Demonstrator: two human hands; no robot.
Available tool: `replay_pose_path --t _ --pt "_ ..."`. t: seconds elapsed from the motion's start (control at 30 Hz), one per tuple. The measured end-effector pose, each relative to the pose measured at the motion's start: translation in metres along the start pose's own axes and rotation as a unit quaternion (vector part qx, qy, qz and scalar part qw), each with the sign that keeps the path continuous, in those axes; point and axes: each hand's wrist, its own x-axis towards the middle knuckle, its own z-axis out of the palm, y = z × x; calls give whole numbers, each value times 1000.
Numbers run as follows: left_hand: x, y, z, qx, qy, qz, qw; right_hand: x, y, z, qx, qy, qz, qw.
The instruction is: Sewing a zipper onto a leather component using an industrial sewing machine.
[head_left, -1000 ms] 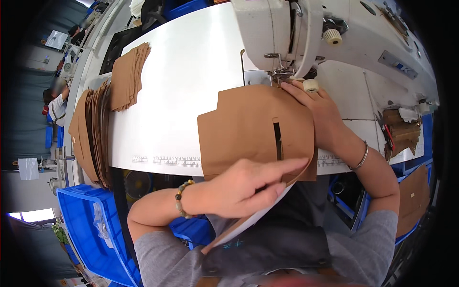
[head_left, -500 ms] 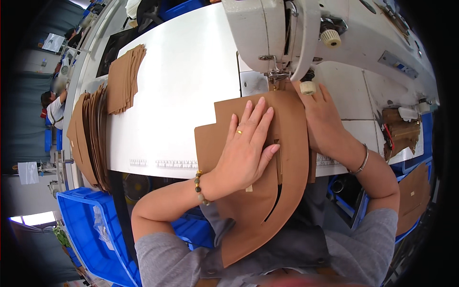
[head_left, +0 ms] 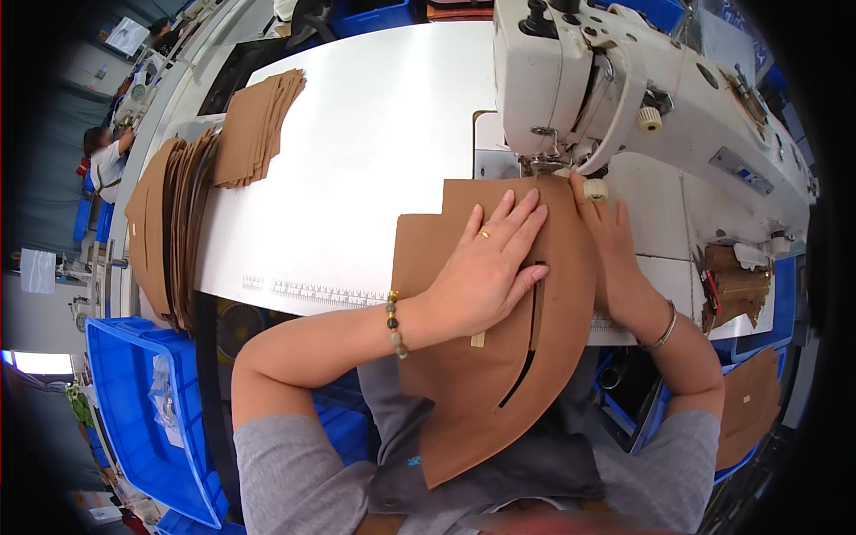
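Brown panel (head_left: 571,321) across bench (head_left: 357,178) edge, beneath the flat, outspread left hand (head_left: 486,276), right hand (head_left: 615,259) at its right edge, grip unclear, long axis from machine (head_left: 544,98) toward apron (head_left: 526,477), narrow tip nearest apron.

Brown curved-edge flat panel (head_left: 481,379) across the near edge of a flat white surface (head_left: 374,134), white metal sewing machine (head_left: 544,89) behind it, fanned brown sheet stack (head_left: 254,134) on the surface's left, blue rectangular plastic crate (head_left: 125,374) at near left.
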Motion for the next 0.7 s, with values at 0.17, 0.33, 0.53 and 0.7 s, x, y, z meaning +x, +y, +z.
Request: replay_pose_path --t 0.17,0.33,0.53,0.7 --pt "5 -7 -4 46 -23 19 998 -2 0 1 -5 4 -3 1000" --pt "11 -7 -4 81 35 60 994 1 -3 -3 -53 26 -11 998" --pt "34 -10 0 85 95 100 987 1 -3 -3 -12 16 15 1000" --pt "47 -6 6 50 126 95 986 -1 0 -2 -33 -17 12 999"
